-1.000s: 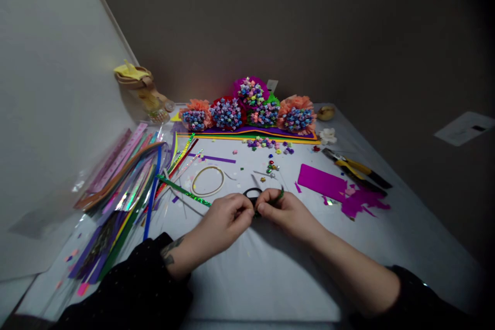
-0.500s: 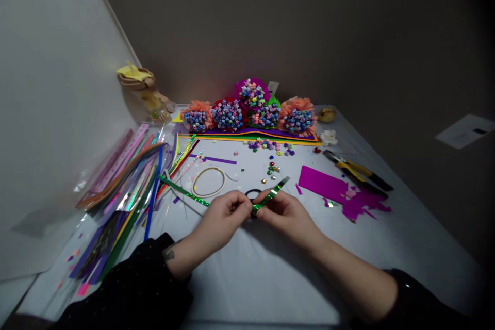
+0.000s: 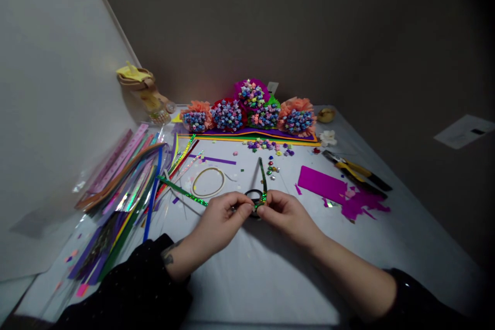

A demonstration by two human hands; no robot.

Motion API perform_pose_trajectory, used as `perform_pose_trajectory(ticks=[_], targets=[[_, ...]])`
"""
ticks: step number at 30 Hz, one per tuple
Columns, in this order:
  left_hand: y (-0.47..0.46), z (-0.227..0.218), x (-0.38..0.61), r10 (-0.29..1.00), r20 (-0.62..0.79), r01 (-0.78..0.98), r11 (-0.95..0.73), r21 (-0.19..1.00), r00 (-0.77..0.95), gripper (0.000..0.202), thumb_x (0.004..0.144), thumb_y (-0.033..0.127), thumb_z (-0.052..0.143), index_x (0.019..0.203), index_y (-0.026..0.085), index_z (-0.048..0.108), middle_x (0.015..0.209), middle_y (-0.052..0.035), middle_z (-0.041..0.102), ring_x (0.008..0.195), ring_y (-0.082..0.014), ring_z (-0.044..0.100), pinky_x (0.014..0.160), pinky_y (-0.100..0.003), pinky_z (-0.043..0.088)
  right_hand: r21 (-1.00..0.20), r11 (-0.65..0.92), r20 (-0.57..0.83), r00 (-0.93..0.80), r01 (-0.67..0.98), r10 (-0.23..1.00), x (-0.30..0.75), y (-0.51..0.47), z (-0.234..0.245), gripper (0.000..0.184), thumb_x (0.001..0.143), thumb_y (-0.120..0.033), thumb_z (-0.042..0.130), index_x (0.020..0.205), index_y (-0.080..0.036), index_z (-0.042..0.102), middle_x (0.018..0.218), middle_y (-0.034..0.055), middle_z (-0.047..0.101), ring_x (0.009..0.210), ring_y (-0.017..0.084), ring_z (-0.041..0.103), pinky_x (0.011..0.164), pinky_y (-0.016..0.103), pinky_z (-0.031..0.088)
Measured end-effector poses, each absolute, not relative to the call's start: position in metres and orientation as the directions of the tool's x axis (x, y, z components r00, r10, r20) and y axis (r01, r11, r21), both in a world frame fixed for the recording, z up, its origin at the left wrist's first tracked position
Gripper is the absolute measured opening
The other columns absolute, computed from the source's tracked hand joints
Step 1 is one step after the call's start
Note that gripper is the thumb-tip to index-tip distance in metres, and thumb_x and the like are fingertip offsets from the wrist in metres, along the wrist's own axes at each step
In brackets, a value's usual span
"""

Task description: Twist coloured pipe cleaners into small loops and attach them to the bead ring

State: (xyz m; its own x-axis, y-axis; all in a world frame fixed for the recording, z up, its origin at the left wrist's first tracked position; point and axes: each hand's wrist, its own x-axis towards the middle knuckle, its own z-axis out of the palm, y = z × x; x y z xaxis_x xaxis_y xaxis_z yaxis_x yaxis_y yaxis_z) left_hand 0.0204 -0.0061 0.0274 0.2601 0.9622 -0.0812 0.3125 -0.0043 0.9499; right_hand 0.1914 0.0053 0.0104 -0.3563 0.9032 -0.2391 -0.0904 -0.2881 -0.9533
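Observation:
My left hand point(image 3: 223, 214) and my right hand point(image 3: 285, 212) meet at the middle of the white table point(image 3: 270, 278). Both pinch a glittery green paper strip point(image 3: 263, 180), whose free end sticks up and away from me. The fingertips nearly touch where the strip is folded. Just behind the hands lies a black scissors handle point(image 3: 251, 196). A second green glitter strip point(image 3: 181, 192) lies flat to the left of my left hand.
Paper-star bouquets point(image 3: 249, 111) line the back edge, with loose small stars point(image 3: 270, 147) in front. A heap of coloured paper strips point(image 3: 124, 185) fills the left side. A tape ring point(image 3: 209, 181), magenta paper scraps point(image 3: 336, 191) and yellow-handled pliers point(image 3: 356, 170) lie around.
The strip's free end has swung from pointing right and low to standing nearly upright behind my fingers. Both hands stayed in place, still pinching it.

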Motion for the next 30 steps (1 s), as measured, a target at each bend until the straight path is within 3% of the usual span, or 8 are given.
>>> perform_pose_trajectory(ticks=[7,19,25,30], targets=[[-0.007,0.03,0.019,0.961,0.041,0.471,-0.171,0.865,0.272,0.014,0.083,0.02,0.054,0.083,0.016,0.067,0.072,-0.001,0.067,0.065,-0.0121,0.058,0.061,-0.021,0.044,-0.958,-0.279,-0.239,-0.363,-0.062,0.901,0.192,0.006,0.009,0.038,0.065,-0.045,0.073,0.061,-0.017,0.046,0.058,-0.0052,0.046,0.054,0.007,0.036,0.052,0.022,0.029],[-0.01,0.025,0.016,0.918,0.19,0.52,-0.358,0.776,0.349,0.014,0.085,0.017,0.052,0.083,0.016,0.065,0.073,-0.0019,0.066,0.064,-0.0117,0.057,0.063,-0.022,0.044,-0.968,-0.248,-0.213,-0.381,-0.045,0.9,0.193,0.005,0.0,0.035,0.067,-0.04,0.072,0.061,-0.017,0.046,0.058,-0.0051,0.044,0.056,0.008,0.036,0.053,0.023,0.028],[-0.009,0.023,0.016,0.919,0.166,0.511,-0.341,0.789,0.358,0.015,0.086,0.019,0.05,0.082,0.016,0.064,0.074,-0.0021,0.065,0.067,-0.0121,0.057,0.065,-0.023,0.043,-0.97,-0.241,-0.213,-0.355,-0.036,0.91,0.193,0.005,0.002,0.036,0.067,-0.042,0.073,0.062,-0.017,0.049,0.058,-0.0051,0.046,0.054,0.008,0.036,0.052,0.022,0.029],[-0.007,0.025,0.019,0.945,-0.035,0.402,-0.104,0.91,0.325,0.016,0.085,0.022,0.049,0.078,0.016,0.062,0.072,-0.0004,0.061,0.068,-0.0126,0.054,0.063,-0.023,0.041,-0.97,-0.197,-0.136,-0.352,-0.143,0.926,0.192,0.005,0.003,0.03,0.067,-0.041,0.075,0.074,-0.017,0.058,0.067,-0.0026,0.054,0.062,0.01,0.047,0.06,0.024,0.038]])
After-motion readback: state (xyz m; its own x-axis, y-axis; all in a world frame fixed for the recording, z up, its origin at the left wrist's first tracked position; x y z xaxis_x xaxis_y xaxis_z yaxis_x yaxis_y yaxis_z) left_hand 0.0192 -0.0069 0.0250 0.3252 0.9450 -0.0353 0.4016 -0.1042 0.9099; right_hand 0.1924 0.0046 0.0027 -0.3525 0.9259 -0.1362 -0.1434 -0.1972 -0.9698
